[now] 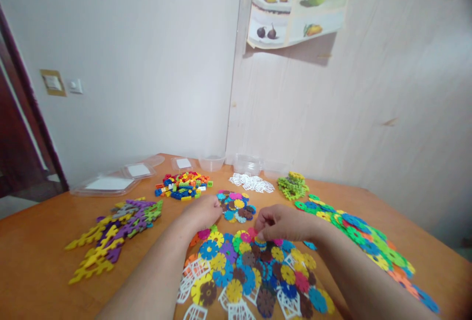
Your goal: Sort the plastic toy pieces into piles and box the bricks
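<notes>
1. Left hand, yours: centre of the frame, at the left edge of a small cluster of notched discs. Fingers curled inward; whether they pinch a disc, you cannot tell from here.

2. Right hand, yours: just right of centre, over the upper edge of a large mixed pile of notched discs. Thumb and fingers bent down close together at the discs; any piece pinched between them is hidden.

3. Key relation: the small cluster lies up and left of your right fingertips and directly right of your left fingers, so your left hand is the nearer. The discs are round, with no long axis; the large pile runs from below your hands to the bottom edge.

4. White lattice pieces: lower centre, among the large pile's discs.

5. Surrounding stock, on the orange table: coloured bricks, left of centre; purple and yellow interlocking pieces, lower left; white heap, beyond the cluster; green pieces, right of that heap; a long spread of larger discs, right side.
</notes>
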A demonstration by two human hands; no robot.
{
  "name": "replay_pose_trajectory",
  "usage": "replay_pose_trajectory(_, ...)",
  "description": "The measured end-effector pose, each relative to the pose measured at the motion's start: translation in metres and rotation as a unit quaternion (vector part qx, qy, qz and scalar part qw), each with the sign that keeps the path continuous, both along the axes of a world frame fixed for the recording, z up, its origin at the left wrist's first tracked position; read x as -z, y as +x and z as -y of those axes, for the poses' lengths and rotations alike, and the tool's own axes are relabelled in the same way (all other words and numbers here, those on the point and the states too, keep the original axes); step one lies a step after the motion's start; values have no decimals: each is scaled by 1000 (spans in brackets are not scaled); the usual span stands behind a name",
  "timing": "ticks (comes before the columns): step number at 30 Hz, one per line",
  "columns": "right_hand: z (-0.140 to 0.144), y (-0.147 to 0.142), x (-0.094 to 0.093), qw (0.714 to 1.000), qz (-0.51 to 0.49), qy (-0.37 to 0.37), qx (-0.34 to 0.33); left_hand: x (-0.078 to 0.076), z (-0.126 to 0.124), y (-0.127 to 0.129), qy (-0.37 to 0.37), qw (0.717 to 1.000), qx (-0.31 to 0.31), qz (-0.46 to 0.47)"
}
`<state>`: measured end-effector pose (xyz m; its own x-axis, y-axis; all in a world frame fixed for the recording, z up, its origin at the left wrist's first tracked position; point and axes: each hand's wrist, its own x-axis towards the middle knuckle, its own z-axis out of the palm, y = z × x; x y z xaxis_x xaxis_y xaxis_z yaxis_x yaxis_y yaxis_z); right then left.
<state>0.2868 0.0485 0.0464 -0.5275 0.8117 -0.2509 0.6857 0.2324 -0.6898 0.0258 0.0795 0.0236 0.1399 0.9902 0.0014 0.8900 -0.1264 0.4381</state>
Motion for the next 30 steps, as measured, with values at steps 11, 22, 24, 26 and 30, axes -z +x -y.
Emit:
replay_pose_trajectory(11, 6, -4, -7, 996, 85, 8, -32, -3, 5, 1, -2, 1000, 2, 16)
replay_pose_trajectory(22, -4, 4, 2, 1000, 16, 18, 17, -8, 8, 2, -4, 1000, -7, 27)
replay_pose_trajectory(24, -3, 2, 1, 998, 17, 42, 38, -8, 8, 2, -8, 1000, -7, 28)
replay_pose_trajectory(26, -1, 1, -1, 997, 22, 57, 39, -7, 7, 2, -10, 1000, -6, 28)
replay_pose_trajectory(30, 2, 1, -7, 999, 22, 39, 5, -5, 5, 1, -5, 1000, -6, 28)
